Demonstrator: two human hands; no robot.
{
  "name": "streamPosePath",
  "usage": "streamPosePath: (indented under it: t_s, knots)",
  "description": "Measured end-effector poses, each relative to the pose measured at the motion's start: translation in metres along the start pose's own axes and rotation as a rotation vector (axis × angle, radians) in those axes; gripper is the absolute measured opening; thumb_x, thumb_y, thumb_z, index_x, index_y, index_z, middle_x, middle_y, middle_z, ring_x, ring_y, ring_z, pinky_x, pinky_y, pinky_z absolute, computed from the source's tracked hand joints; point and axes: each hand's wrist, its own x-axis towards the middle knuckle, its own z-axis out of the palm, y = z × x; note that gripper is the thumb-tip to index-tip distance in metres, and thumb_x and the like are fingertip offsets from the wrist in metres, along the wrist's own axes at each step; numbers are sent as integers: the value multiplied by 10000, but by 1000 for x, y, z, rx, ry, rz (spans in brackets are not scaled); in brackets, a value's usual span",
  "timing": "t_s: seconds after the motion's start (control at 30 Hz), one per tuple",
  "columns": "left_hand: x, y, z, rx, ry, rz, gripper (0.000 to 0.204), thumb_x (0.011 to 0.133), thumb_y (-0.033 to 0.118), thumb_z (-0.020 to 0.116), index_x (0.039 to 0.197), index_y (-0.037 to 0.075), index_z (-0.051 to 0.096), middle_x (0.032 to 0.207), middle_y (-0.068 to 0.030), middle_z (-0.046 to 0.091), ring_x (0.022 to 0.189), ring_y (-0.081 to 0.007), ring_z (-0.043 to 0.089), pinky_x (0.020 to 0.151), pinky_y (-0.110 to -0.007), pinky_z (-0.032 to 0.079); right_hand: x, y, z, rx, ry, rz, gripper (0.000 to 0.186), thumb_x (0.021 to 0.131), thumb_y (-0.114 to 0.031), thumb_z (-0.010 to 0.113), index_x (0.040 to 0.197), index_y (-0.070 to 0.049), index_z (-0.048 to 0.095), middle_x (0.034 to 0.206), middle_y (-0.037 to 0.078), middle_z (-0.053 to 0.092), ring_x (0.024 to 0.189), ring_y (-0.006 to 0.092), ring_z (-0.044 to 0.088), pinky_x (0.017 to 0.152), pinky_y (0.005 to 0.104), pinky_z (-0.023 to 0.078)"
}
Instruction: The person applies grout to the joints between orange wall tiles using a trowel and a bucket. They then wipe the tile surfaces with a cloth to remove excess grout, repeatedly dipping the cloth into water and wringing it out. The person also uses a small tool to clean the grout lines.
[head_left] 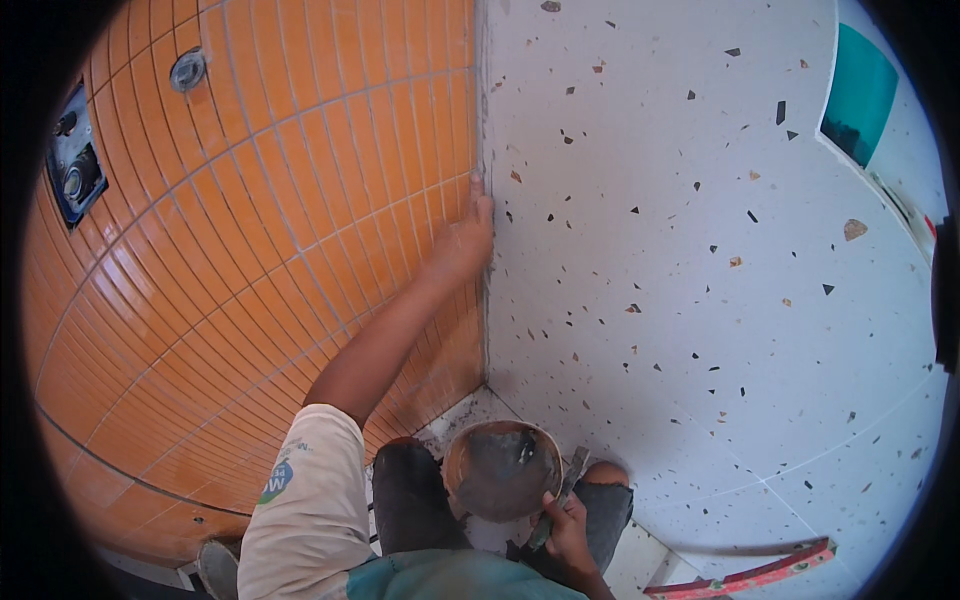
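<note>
My left hand (468, 238) reaches up to the grouted corner where orange narrow tiles (250, 190) meet a speckled white wall (640, 280). Its index finger presses along the joint; the other fingers are curled, and whatever they might hold is hidden. Low at centre, a round bucket (485, 470) with dark grey residue inside sits between my knees. My right hand (565, 530), at the bucket's right side, grips a flat, narrow trowel or putty knife (574, 470) that points upward.
A metal recessed box (75, 160) and a round fitting (188, 70) are set in the left wall. A teal panel (855, 90) is at upper right. A red level-like bar (740, 575) lies along the lower right. A pale floor (645, 560) shows beside my legs.
</note>
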Motion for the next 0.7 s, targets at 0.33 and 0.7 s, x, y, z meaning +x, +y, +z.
streamPosePath:
  t_s: [0.33,0.7]
  knots:
    - [-6,8,-30,-188,79,27,696,898,-15,483,1494,-94,132,1389,-301,487,995,-417,655,787,-489,551,2,3,-6,-86,-8,-7,157,967,-137,604,1081,-32,577,843,46,635,636,153,605,562,288,474]
    - [-37,-16,25,-49,9,73,679,936,36,453,1512,-57,106,1124,-314,623,898,-469,663,774,-522,536,0,4,-5,-52,12,55,164,966,-126,609,1096,-31,583,810,42,632,601,149,603,553,279,479]
